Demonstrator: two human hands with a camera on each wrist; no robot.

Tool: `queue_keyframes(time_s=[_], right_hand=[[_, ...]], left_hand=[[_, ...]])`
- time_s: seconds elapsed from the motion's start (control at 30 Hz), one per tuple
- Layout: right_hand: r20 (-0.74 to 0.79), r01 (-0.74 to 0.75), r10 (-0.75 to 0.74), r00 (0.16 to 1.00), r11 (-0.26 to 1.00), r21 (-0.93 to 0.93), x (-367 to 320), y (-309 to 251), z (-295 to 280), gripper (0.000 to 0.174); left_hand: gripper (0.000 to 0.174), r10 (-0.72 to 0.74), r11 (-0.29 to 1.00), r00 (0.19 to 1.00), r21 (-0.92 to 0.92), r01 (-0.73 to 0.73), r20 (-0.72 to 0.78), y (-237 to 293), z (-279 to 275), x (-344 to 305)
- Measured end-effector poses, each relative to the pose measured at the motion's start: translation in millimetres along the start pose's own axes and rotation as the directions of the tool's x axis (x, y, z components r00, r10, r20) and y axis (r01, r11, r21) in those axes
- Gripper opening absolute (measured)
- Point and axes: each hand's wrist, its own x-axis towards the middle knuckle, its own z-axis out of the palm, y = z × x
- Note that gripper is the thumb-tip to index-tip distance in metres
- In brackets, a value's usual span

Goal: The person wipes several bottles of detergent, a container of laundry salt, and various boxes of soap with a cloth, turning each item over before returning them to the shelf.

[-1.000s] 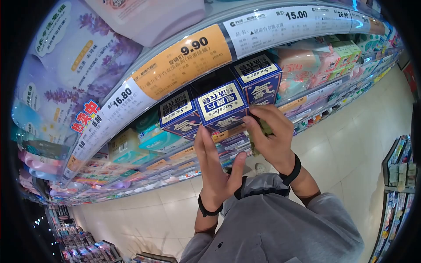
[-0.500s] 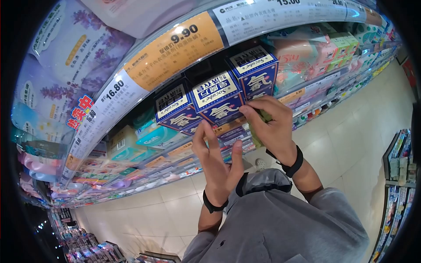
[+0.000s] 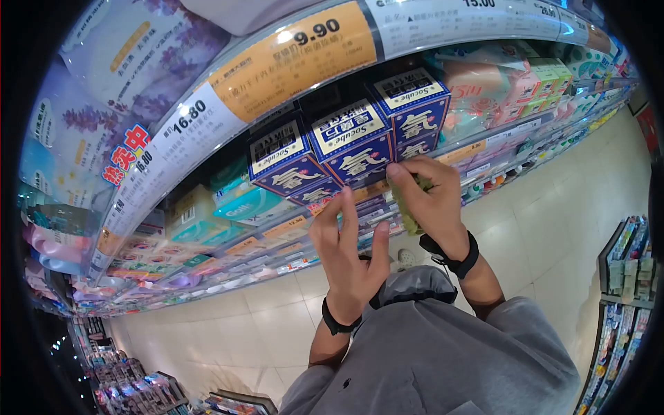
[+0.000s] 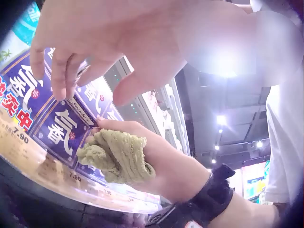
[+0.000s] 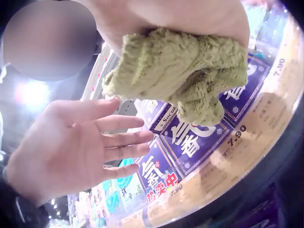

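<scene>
Blue Socube boxes with white tops [image 3: 353,124] stand side by side in stacks on the shelf. My right hand [image 3: 432,200] grips a fluffy green cloth [image 5: 161,66], which bunches below the palm in the left wrist view. In the head view its thumb and fingertips are right at the lower right corner of the middle box [image 3: 363,159]. My left hand [image 3: 353,249] is in front of the left box [image 3: 294,173], fingers extended and thumb apart, with nothing held. Its palm and spread fingers show in the right wrist view.
Overhead, a curved shelf edge carries price tags [image 3: 297,59]. Teal packs [image 3: 252,207] lie left of the boxes, and pink packs [image 3: 477,90] right of them. Purple lavender pouches [image 3: 124,83] stand above left. Lower shelves continue beneath, over a tiled floor [image 3: 532,235].
The head view has shifted, and more of the box fronts shows. My left fingertips have drawn slightly back from the middle box. More of the green cloth shows below my right hand.
</scene>
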Motion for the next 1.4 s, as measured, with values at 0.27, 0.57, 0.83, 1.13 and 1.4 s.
queue_keyframes(time_s=[0.27,0.57,0.83,1.13,1.4], right_hand=[[0.002,-0.041,0.041,0.999,0.999,0.013,4.5,0.5,0.6,0.017],[-0.074,-0.159,0.161,0.984,0.987,0.035,7.6,2.6,7.3,0.023],[-0.093,-0.125,0.119,0.989,0.990,-0.060,1.0,-1.3,5.9,0.022],[0.179,-0.143,0.135,0.975,0.989,0.036,-40.7,-8.4,34.7,0.016],[0.166,-0.122,0.120,0.979,0.993,0.001,-78.1,-33.6,87.7,0.017]], left_hand=[[0.072,-0.128,0.969,0.990,-0.205,0.138,0.059,-4.4,4.3,4.9],[0.076,-0.253,0.930,0.961,-0.246,0.274,0.116,-2.8,7.6,8.1],[0.061,-0.250,0.920,0.960,-0.279,0.275,0.123,-13.0,-3.9,-2.6],[0.044,-0.383,0.920,0.884,-0.195,0.340,-0.268,-62.9,-83.7,-23.8],[0.062,-0.354,0.933,0.933,-0.089,0.348,-0.063,-94.8,-126.5,1.5]])
